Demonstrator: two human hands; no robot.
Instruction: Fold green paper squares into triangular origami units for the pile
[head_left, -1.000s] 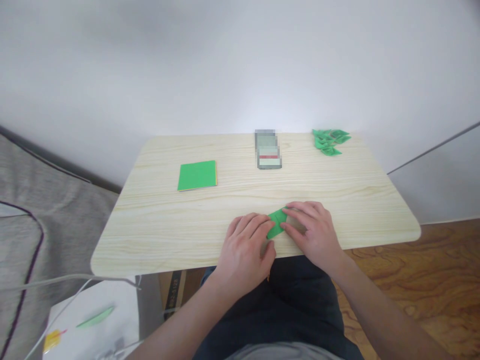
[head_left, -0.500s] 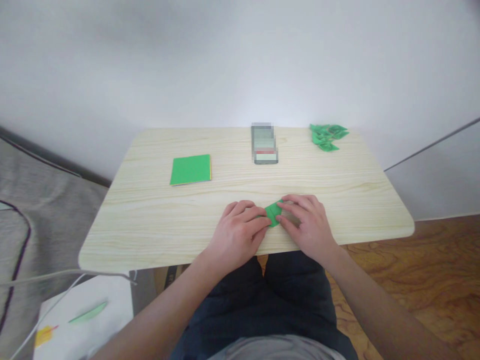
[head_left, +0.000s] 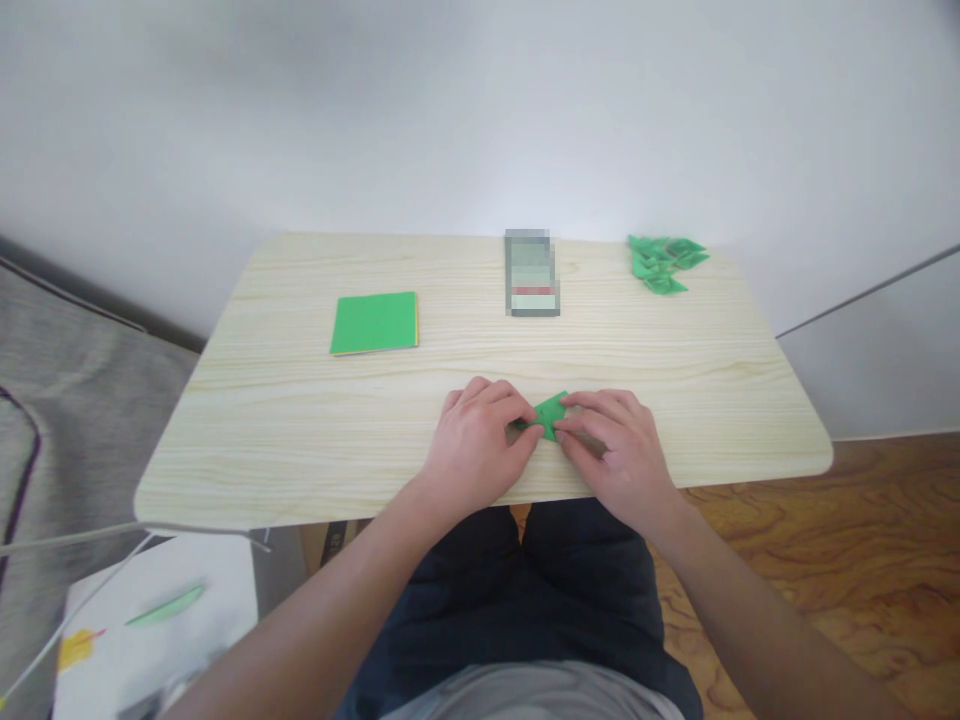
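A small folded green paper piece [head_left: 550,413] lies on the light wooden table [head_left: 300,440] near its front edge. My left hand [head_left: 480,445] pinches its left side with curled fingers. From the other side my right hand [head_left: 619,450] presses on the piece's right part, fingertips together. Most of the paper is hidden under the fingers.
A stack of green square sheets [head_left: 374,323] lies at the table's left. A phone [head_left: 532,273] rests at the back middle. A heap of several folded green pieces [head_left: 663,262] sits at the back right corner. A white surface with cables [head_left: 142,620] is low at the left.
Both hands have drawn closer around the green piece and folded it smaller. The view has shifted slightly, with the table lying a little higher in the frame.
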